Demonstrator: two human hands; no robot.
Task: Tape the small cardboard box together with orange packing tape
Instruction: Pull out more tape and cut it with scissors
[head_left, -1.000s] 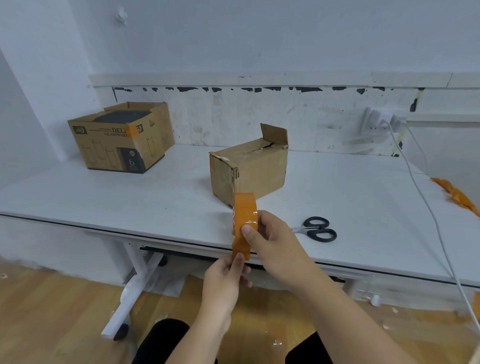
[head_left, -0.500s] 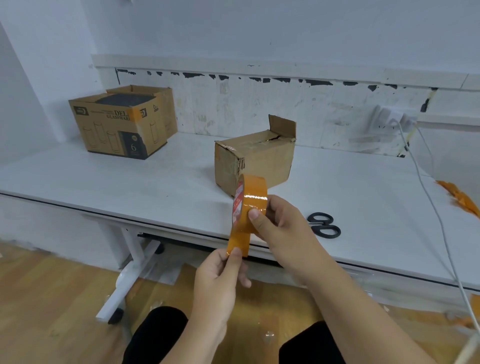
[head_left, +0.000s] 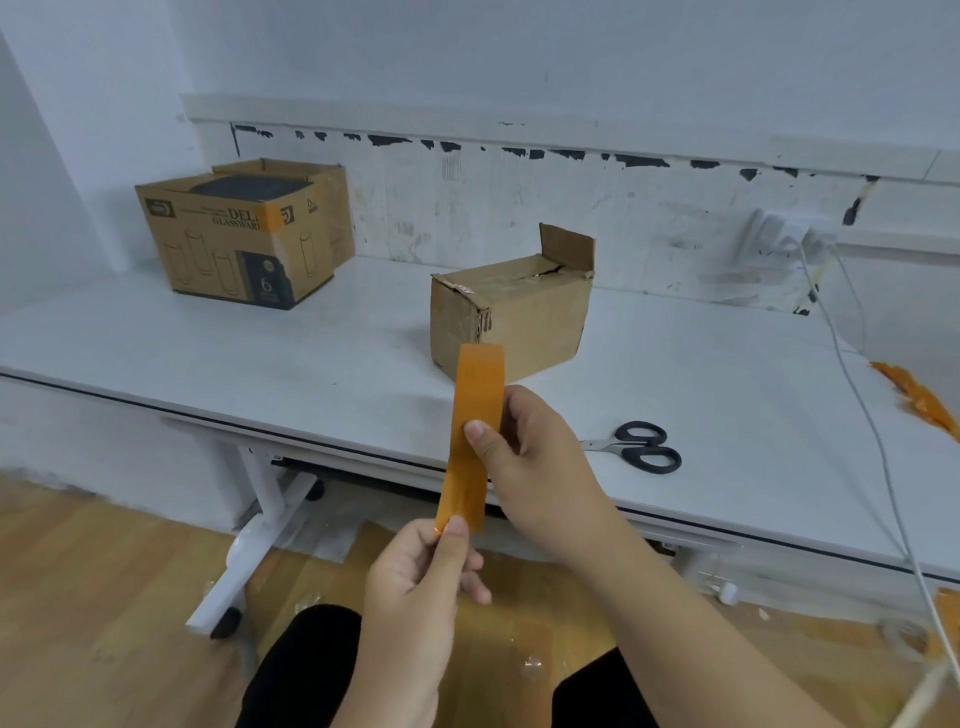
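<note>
The small cardboard box (head_left: 511, 317) stands on the white table (head_left: 311, 364), one end flap sticking up at its far end and the top seam split. In front of the table edge my right hand (head_left: 535, 462) grips the roll of orange packing tape (head_left: 480, 387), thumb pressed on its face. A strip of tape (head_left: 462, 493) hangs down from the roll. My left hand (head_left: 421, 582) pinches the strip's free end between thumb and forefinger, below the roll.
Black-handled scissors (head_left: 636, 447) lie on the table right of my hands. A larger printed glassware box (head_left: 244, 234) stands at the back left. A white cable (head_left: 852, 395) crosses the right side, near crumpled orange tape scraps (head_left: 919, 400). The table leg (head_left: 254, 535) stands on wooden floor.
My left hand has drawn the strip's end further down from the roll, so the pulled length is longer. The roll has turned edge-on to me. The view has tilted slightly.
</note>
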